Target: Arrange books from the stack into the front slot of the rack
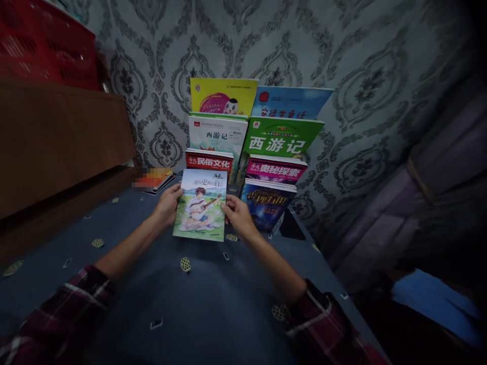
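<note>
A paperback book (201, 205) with a guitar player on its green and pale blue cover is held upright, tilted back a little. My left hand (167, 204) grips its left edge and my right hand (236, 213) pinches its right edge. Right behind it stands a red-topped book (209, 161) in the left column of a tiered stand, below a white book (216, 133) and a yellow book (224, 96). In the right column are a dark blue book (268, 203), a magenta book (276, 170), a green book (284, 137) and a light blue book (291, 101).
A small pile of books (160, 180), partly blurred out, lies left of the stand on the dark blue patterned cloth (163, 289). A wooden cabinet (64, 142) bearing a red basket (49, 45) is at the left. A curtain (388, 213) hangs at the right beside patterned wallpaper.
</note>
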`<state>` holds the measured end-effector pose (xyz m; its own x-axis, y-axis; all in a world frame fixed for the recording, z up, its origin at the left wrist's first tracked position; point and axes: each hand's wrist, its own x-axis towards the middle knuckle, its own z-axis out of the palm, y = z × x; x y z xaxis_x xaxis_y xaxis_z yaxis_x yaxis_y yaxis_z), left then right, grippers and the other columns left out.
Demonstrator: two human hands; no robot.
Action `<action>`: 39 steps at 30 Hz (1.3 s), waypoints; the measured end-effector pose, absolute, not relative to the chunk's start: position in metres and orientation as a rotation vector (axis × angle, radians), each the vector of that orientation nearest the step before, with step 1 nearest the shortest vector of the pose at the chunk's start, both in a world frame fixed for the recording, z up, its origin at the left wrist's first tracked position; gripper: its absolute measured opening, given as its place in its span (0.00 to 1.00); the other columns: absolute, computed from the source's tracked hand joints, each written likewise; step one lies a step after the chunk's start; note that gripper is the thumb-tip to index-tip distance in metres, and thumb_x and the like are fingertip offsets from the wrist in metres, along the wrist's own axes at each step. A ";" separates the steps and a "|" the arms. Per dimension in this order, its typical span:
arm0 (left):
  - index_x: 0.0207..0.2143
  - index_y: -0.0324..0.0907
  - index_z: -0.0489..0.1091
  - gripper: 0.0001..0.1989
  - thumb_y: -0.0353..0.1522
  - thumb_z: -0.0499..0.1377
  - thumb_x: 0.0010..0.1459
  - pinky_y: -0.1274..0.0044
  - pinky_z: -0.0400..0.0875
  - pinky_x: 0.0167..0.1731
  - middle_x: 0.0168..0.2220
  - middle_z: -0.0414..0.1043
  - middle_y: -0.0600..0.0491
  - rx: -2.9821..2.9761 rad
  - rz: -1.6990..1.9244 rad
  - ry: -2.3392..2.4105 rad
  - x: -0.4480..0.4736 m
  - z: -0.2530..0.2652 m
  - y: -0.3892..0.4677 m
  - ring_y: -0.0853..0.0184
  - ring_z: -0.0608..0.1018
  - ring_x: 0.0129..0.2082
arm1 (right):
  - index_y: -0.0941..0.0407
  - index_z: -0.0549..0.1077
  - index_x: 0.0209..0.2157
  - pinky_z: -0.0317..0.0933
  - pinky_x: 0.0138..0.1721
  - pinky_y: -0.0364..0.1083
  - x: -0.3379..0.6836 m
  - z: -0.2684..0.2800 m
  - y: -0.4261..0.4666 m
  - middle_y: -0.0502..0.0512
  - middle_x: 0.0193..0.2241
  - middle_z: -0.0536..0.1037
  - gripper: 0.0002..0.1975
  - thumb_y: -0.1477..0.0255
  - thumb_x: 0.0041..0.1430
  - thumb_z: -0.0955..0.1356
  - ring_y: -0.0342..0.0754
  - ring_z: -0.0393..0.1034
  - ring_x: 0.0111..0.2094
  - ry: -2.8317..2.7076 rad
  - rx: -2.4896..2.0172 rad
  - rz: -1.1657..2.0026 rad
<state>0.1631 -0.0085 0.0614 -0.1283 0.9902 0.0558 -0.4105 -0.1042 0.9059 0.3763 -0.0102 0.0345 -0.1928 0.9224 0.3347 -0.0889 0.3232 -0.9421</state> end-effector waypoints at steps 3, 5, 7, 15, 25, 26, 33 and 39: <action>0.40 0.39 0.74 0.14 0.29 0.64 0.48 0.75 0.76 0.35 0.31 0.80 0.52 0.897 1.561 0.918 0.164 0.060 -0.006 0.63 0.81 0.31 | 0.55 0.73 0.43 0.58 0.18 0.39 0.376 0.032 -0.007 0.48 0.27 0.78 0.19 0.62 0.51 0.72 0.43 0.66 0.22 -1.483 -0.821 1.082; 0.40 0.39 0.73 0.15 0.30 0.64 0.47 0.75 0.75 0.34 0.30 0.79 0.53 0.908 1.574 0.921 0.164 0.053 -0.007 0.64 0.81 0.30 | 0.55 0.73 0.45 0.61 0.20 0.41 0.376 0.024 -0.009 0.49 0.28 0.78 0.18 0.62 0.54 0.70 0.44 0.68 0.24 -1.514 -0.846 1.025; 0.37 0.40 0.72 0.15 0.31 0.65 0.44 0.78 0.73 0.31 0.28 0.78 0.56 0.912 1.583 0.915 0.164 0.041 -0.010 0.67 0.79 0.28 | 0.55 0.73 0.47 0.67 0.26 0.43 0.375 0.012 -0.012 0.51 0.30 0.79 0.17 0.63 0.57 0.69 0.47 0.72 0.28 -1.560 -0.871 0.934; 0.34 0.40 0.71 0.16 0.30 0.63 0.37 0.79 0.70 0.32 0.27 0.77 0.57 0.921 1.566 0.889 0.166 -0.002 -0.029 0.66 0.78 0.29 | 0.53 0.70 0.46 0.71 0.45 0.52 0.375 -0.019 -0.024 0.58 0.43 0.82 0.14 0.62 0.62 0.67 0.54 0.77 0.44 -1.696 -0.844 0.833; 0.34 0.41 0.73 0.15 0.36 0.63 0.41 0.77 0.71 0.36 0.30 0.79 0.54 1.009 1.725 0.931 0.165 0.019 -0.019 0.60 0.80 0.38 | 0.53 0.68 0.45 0.69 0.44 0.51 0.371 0.009 -0.029 0.57 0.41 0.81 0.10 0.64 0.65 0.65 0.54 0.77 0.42 -1.790 -0.845 0.731; 0.34 0.41 0.74 0.15 0.35 0.62 0.40 0.76 0.71 0.37 0.31 0.79 0.54 1.030 1.731 0.900 0.162 0.023 -0.017 0.60 0.80 0.39 | 0.53 0.68 0.46 0.69 0.44 0.51 0.371 0.013 -0.031 0.57 0.41 0.81 0.10 0.65 0.66 0.64 0.54 0.77 0.42 -1.810 -0.851 0.666; 0.25 0.40 0.74 0.11 0.28 0.62 0.33 0.78 0.69 0.30 0.23 0.75 0.56 1.154 1.563 0.828 0.128 0.026 -0.028 0.68 0.73 0.26 | 0.53 0.69 0.44 0.68 0.39 0.48 0.358 -0.001 -0.055 0.56 0.36 0.78 0.08 0.72 0.71 0.60 0.52 0.73 0.37 -2.020 -0.741 0.200; 0.22 0.41 0.72 0.07 0.29 0.59 0.34 0.76 0.67 0.29 0.24 0.74 0.52 1.350 1.352 0.728 0.120 0.027 -0.040 0.66 0.73 0.27 | 0.56 0.69 0.49 0.70 0.38 0.50 0.349 -0.022 -0.069 0.59 0.36 0.78 0.11 0.75 0.74 0.58 0.53 0.74 0.37 -2.065 -0.623 -0.065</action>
<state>0.1201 -0.0401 0.0273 0.1787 0.9308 0.3188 -0.2456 -0.2715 0.9306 0.3487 -0.0688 -0.0216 -0.4246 0.4044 0.8100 0.4549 0.8689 -0.1954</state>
